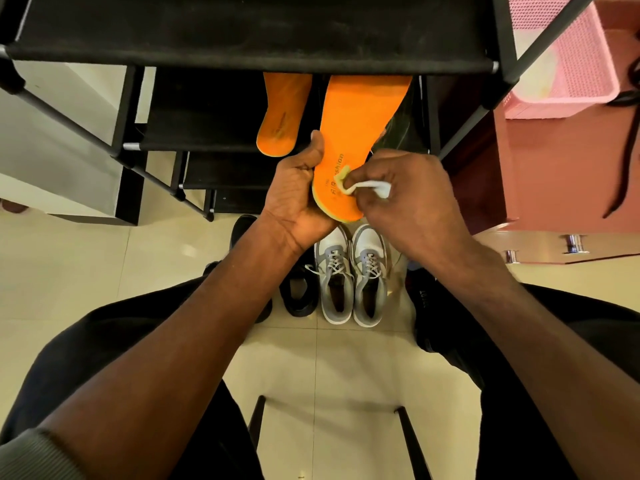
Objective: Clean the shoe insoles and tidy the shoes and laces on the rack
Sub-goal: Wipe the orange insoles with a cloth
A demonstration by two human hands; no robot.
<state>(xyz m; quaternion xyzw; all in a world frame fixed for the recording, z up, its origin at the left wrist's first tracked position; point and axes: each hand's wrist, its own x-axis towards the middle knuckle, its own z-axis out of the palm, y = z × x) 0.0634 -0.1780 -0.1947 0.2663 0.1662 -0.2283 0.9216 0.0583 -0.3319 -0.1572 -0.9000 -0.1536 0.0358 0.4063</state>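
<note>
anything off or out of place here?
Mostly normal. The left grey sneaker has a lace trailing loose onto the floor. A black lace hangs down the pink cabinet, away from any shoe. Second insole sits loose on the rack.

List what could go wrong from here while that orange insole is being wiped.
1. The left hand grips the held insole only at its heel end, so the long free toe end may flex under the wiping.
2. The right hand pinches a small wipe that could slip out.
3. The second insole lies at a rack shelf edge; a knock might drop it.
</note>
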